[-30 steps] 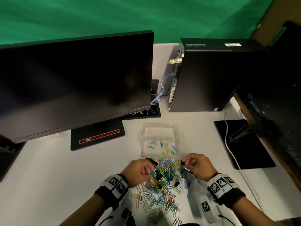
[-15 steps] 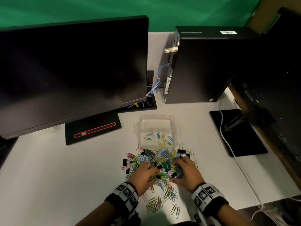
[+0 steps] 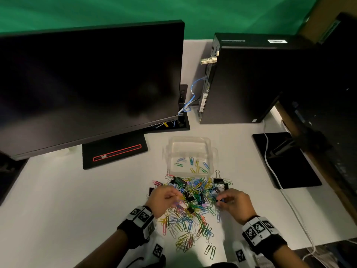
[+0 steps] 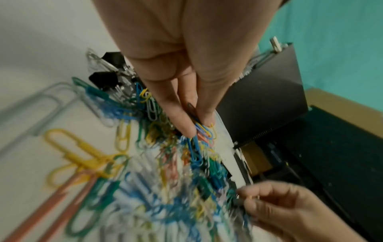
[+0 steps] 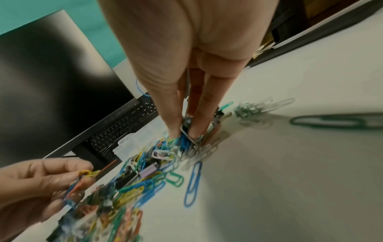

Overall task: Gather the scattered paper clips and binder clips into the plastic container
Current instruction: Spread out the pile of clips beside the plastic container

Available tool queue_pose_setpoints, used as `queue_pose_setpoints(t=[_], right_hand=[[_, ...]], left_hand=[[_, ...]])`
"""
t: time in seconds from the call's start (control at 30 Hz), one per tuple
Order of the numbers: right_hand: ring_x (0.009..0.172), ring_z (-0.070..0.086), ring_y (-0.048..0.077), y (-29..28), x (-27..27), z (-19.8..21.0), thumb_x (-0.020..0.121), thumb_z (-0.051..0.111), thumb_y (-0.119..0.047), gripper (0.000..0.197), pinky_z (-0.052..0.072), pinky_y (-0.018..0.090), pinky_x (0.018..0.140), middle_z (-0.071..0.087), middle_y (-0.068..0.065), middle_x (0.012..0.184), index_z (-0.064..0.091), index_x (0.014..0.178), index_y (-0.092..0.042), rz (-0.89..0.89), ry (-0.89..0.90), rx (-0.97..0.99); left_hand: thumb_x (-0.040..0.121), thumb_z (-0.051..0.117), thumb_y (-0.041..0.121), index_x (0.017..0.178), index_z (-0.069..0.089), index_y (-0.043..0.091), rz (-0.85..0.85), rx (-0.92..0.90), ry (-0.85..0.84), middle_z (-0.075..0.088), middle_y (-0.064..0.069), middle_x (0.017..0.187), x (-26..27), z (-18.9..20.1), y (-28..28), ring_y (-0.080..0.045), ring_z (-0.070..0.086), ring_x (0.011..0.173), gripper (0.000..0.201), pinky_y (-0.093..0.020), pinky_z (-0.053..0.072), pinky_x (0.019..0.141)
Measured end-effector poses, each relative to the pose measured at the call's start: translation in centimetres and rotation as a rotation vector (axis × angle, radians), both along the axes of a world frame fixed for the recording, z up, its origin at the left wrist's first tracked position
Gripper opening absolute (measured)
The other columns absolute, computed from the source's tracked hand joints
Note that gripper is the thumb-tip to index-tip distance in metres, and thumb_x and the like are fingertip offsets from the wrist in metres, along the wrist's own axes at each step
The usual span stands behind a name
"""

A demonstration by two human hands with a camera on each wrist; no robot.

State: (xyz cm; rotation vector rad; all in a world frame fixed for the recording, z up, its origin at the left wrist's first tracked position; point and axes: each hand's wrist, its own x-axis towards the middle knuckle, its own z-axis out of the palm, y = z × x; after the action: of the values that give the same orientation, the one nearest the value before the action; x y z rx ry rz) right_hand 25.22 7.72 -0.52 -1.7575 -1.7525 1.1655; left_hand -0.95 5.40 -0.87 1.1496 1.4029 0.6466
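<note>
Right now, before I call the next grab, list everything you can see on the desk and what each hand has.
paper clips: many, mixed colours, heaped in front of the container; about ten already inside
binder clips: several, black, within the heap
plastic container: one, clear, behind the heap
monitor: one, black, back left
computer tower: one, black, back right
black pad: one, right
left hand: pinches paper clips
right hand: pinches clips in the heap

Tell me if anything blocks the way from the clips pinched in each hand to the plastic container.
Nothing visible does. The left hand and right hand each pinch clips over the pile; the open container sits just beyond it, no lid.
</note>
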Motion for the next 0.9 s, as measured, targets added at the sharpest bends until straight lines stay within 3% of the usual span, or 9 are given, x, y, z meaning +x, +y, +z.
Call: queue_pose_setpoints(t=[0.07, 0.13, 0.23, 0.33, 0.4, 0.5, 0.63, 0.73, 0.9], right_hand=[[0.062, 0.063, -0.001, 0.2, 0.5, -0.1, 0.068, 0.077, 0.002, 0.028, 0.045, 0.004, 0.056, 0.068, -0.012, 0.071, 0.068, 0.067, -0.025, -0.045, 0.013, 0.006], [0.065, 0.064, 0.004, 0.3, 1.1, -0.1, 0.069, 0.076, -0.003, 0.023, 0.046, 0.005, 0.059, 0.069, -0.017, 0.064, 0.072, 0.068, -0.025, -0.055, 0.024, 0.007], [0.067, 0.066, 0.008, 0.5, 1.6, 0.2, 0.074, 0.07, 0.003, 0.029, 0.054, 0.016, 0.067, 0.073, -0.014, 0.068, 0.072, 0.069, -0.025, -0.086, 0.151, -0.059], [0.064, 0.067, 0.005, 0.7, 1.8, 0.7, 0.076, 0.064, 0.012, 0.029, 0.055, 0.017, 0.062, 0.073, -0.007, 0.065, 0.071, 0.07, -0.016, -0.149, 0.292, -0.101], [0.063, 0.067, 0.006, 1.0, 1.8, 1.0, 0.077, 0.061, 0.014, 0.026, 0.054, 0.016, 0.06, 0.073, -0.005, 0.065, 0.071, 0.073, -0.01, -0.165, 0.338, -0.11], [0.067, 0.068, 0.01, 1.9, 1.4, 1.3, 0.077, 0.063, 0.01, 0.028, 0.055, 0.02, 0.063, 0.073, -0.004, 0.07, 0.072, 0.071, -0.016, -0.15, 0.33, -0.099], [0.066, 0.068, 0.02, 3.8, -0.3, 1.9, 0.077, 0.068, 0.002, 0.031, 0.055, 0.025, 0.062, 0.074, 0.004, 0.074, 0.073, 0.068, -0.027, -0.094, 0.293, -0.065], [0.068, 0.068, 0.024, 5.5, -2.2, 2.6, 0.078, 0.067, 0.001, 0.03, 0.056, 0.03, 0.067, 0.073, 0.011, 0.078, 0.072, 0.07, -0.028, -0.069, 0.283, -0.035], [0.067, 0.065, 0.019, 8.5, -5.4, 2.9, 0.08, 0.064, 0.001, 0.025, 0.055, 0.032, 0.074, 0.07, 0.008, 0.077, 0.071, 0.075, -0.023, -0.039, 0.236, 0.015]], left_hand=[[0.087, 0.058, -0.002, 0.088, 0.066, 0.01, 0.072, -0.018, -0.062, 0.068, -0.008, 0.082, -0.1, 0.6, 0.8, -0.011, 0.067, 0.069, 0.015, -0.015, 0.055, 0.059], [0.087, 0.056, -0.004, 0.096, 0.066, -0.001, 0.119, -0.01, -0.108, 0.065, -0.013, 0.08, -0.1, 1.2, 1.7, -0.007, 0.068, 0.065, 0.013, -0.014, 0.055, 0.057], [0.088, 0.056, -0.002, 0.092, 0.066, 0.004, 0.142, 0.0, -0.144, 0.068, -0.009, 0.084, -0.1, 1.8, 3.2, -0.005, 0.069, 0.068, 0.013, -0.014, 0.056, 0.062], [0.087, 0.056, -0.001, 0.094, 0.066, 0.004, 0.173, 0.003, -0.167, 0.069, -0.006, 0.088, 0.3, 2.2, 4.7, -0.008, 0.068, 0.074, 0.013, -0.015, 0.057, 0.066], [0.088, 0.055, -0.004, 0.099, 0.064, -0.003, 0.201, 0.004, -0.181, 0.068, -0.01, 0.091, 0.7, 2.2, 5.8, -0.002, 0.07, 0.071, 0.014, -0.014, 0.056, 0.067], [0.089, 0.051, -0.007, 0.099, 0.064, -0.004, 0.199, 0.022, -0.166, 0.066, -0.02, 0.105, 1.1, 2.3, 7.0, 0.0, 0.069, 0.074, 0.016, -0.011, 0.056, 0.07], [0.092, 0.044, -0.008, 0.112, 0.06, -0.009, 0.184, 0.026, -0.116, 0.061, -0.02, 0.119, 1.2, 2.3, 7.9, -0.021, 0.061, 0.102, 0.026, -0.01, 0.053, 0.078], [0.093, 0.044, -0.005, 0.117, 0.059, -0.003, 0.156, 0.029, -0.041, 0.058, -0.02, 0.127, 1.0, 2.1, 8.2, -0.025, 0.055, 0.116, 0.029, -0.03, 0.045, 0.102], [0.094, 0.04, -0.005, 0.121, 0.057, -0.005, 0.126, 0.024, 0.071, 0.053, -0.029, 0.13, 0.7, 2.7, 8.2, -0.042, 0.049, 0.121, 0.032, -0.033, 0.045, 0.095]])
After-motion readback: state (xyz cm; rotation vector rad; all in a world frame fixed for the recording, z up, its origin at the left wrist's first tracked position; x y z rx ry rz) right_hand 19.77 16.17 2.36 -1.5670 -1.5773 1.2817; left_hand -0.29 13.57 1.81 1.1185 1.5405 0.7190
